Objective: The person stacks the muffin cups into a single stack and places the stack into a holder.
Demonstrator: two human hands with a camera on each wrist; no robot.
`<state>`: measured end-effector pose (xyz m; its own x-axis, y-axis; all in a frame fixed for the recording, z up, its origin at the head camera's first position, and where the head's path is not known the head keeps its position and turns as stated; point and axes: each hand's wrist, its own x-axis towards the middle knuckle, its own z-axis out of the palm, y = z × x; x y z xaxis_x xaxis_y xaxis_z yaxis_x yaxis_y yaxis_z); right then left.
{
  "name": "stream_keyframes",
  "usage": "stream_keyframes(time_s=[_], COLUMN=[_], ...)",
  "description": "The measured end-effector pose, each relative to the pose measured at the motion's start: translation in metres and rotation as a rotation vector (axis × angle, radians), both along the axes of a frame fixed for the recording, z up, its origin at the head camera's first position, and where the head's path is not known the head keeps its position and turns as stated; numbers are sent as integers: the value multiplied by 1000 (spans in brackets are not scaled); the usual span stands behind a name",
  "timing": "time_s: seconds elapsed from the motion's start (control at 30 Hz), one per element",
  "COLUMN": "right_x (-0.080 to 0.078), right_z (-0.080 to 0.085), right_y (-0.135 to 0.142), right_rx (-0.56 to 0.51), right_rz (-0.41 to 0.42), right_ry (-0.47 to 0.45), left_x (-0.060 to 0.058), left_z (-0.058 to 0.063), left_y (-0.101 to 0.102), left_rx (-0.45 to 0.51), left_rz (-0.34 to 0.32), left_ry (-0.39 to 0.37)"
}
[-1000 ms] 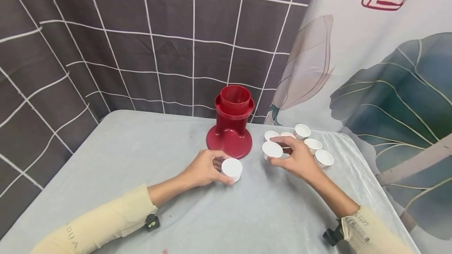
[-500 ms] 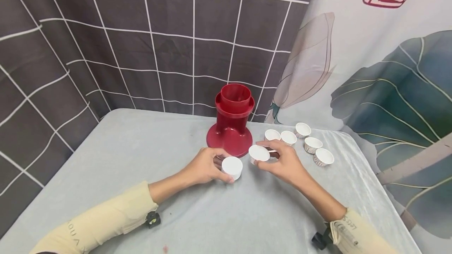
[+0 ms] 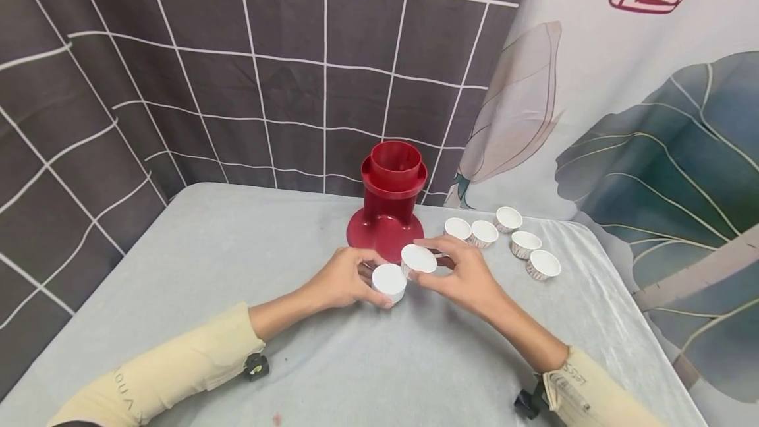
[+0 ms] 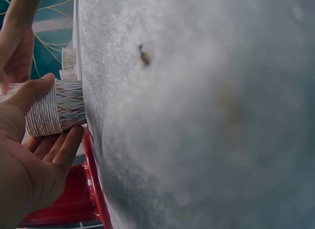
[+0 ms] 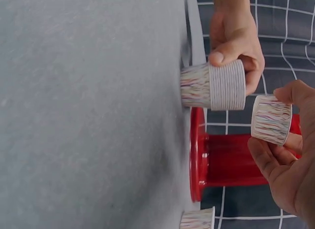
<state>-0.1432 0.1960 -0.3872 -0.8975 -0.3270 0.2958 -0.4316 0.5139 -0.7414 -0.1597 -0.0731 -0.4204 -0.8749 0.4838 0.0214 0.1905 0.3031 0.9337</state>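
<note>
My left hand (image 3: 342, 280) grips a stack of white paper baking cups (image 5: 212, 86) with thin coloured streaks, standing upright on the cloth. The stack's many rims sit nested close together. My right hand (image 3: 459, 275) pinches a single paper baking cup (image 5: 271, 119) between thumb and fingers. That cup is held up beside the stack's top, overlapping its right edge in the head view. Just behind both hands stands a red plastic holder (image 3: 393, 196) with a round base and a tube on top.
Several loose paper cups stand at the back right, among them one cup (image 3: 543, 265) nearest the right arm. A pale grey cloth (image 3: 225, 242) covers the table. Behind it hangs a dark gridded curtain (image 3: 284, 91).
My right hand has carried its cup leftward from the loose cups to beside the stack. My left hand has stayed in place around the stack.
</note>
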Motion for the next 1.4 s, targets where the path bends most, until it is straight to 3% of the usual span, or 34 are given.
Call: stream_keyframes(time_s=[0.7, 1.03, 1.4], right_x=[3, 3, 1], right_z=[-2, -7, -12], right_y=[-27, -29, -27], right_rx=[26, 56, 81], right_rz=[122, 119, 145], right_ry=[39, 34, -1], left_x=[-2, -3, -4], left_z=[1, 0, -1], left_y=[0, -1, 0], left_rx=[-19, -42, -40], left_rz=[-9, -19, -12], left_ry=[25, 67, 39])
